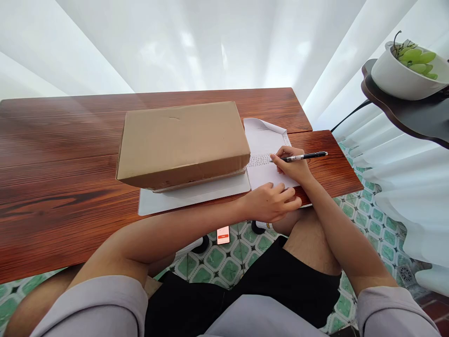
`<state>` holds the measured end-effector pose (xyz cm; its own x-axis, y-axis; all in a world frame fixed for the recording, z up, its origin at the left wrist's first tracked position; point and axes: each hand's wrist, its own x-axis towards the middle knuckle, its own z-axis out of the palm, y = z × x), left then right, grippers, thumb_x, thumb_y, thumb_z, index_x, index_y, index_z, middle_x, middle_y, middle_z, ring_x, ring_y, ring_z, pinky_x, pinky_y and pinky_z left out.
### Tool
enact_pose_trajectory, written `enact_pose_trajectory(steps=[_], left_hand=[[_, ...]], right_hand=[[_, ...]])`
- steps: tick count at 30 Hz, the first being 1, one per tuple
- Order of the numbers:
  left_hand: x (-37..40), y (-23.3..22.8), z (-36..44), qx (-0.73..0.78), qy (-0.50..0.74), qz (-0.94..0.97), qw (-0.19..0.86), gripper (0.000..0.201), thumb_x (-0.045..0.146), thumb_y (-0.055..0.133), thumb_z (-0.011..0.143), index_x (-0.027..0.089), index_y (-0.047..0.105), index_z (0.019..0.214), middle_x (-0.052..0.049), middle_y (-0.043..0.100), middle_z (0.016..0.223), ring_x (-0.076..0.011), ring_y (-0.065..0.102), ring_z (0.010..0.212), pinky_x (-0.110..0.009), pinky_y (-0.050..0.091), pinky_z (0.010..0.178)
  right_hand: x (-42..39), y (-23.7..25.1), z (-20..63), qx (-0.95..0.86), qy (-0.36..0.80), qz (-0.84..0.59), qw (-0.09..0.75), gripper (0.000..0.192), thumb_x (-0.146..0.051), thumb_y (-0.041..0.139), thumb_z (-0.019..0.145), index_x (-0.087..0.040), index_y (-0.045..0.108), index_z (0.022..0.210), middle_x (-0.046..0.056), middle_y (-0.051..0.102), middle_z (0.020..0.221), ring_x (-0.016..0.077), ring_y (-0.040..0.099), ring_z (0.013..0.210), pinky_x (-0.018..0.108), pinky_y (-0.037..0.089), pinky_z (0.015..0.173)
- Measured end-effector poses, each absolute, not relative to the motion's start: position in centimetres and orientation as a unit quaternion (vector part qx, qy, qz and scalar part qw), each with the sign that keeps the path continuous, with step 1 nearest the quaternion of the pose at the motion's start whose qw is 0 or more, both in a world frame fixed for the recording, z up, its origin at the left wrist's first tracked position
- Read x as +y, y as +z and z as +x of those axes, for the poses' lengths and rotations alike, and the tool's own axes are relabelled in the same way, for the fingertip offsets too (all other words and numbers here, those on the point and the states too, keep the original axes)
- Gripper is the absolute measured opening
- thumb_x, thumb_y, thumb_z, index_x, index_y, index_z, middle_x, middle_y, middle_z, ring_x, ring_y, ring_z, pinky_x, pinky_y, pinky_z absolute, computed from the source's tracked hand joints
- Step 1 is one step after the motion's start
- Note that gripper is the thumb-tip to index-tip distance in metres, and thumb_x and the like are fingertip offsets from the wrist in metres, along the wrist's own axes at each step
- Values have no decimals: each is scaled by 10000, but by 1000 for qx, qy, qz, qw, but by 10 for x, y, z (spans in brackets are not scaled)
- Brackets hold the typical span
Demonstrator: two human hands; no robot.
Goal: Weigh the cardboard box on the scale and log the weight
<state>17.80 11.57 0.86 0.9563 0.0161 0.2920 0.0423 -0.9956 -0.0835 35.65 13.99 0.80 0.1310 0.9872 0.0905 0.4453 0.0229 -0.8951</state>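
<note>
In the head view my right hand is closed round a black pen. The pen slants, its tip touching or just above the paper near rows of small dark handwriting. Under it lies a white notebook page, whose far right corner curls over. My left hand rests at the page's near edge, fingers apart and loosely bent, with nothing in them. Left of both hands a brown cardboard box sits on a white sheet or cover that sticks out along its front; whatever lies beneath the box is hidden.
The dark red wooden table ends just right of the page. A grey shelf at the right holds a white bowl with green grapes. White curtains hang behind. A lit phone lies below the table edge.
</note>
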Motion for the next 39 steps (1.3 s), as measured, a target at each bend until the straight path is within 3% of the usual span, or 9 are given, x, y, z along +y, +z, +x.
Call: enact_pose_trajectory(steps=[8, 39], left_hand=[[116, 5, 178, -17, -164, -985, 54, 287, 310, 367, 1031, 196, 542, 1228, -84, 614, 1108, -214, 541, 844, -353, 328, 600], [116, 6, 179, -18, -155, -987, 47, 313, 271, 331, 1031, 193, 554, 1236, -90, 631, 1095, -212, 557, 836, -347, 330, 579]], right_hand=[[136, 3, 352, -588, 287, -633, 414, 319, -387, 540, 945, -242, 442, 678, -53, 556, 480, 120, 506, 389, 271, 440, 464], [139, 0, 351, -578, 284, -644, 414, 311, -316, 538, 920, -243, 420, 642, -55, 539, 458, 118, 477, 362, 270, 417, 417]])
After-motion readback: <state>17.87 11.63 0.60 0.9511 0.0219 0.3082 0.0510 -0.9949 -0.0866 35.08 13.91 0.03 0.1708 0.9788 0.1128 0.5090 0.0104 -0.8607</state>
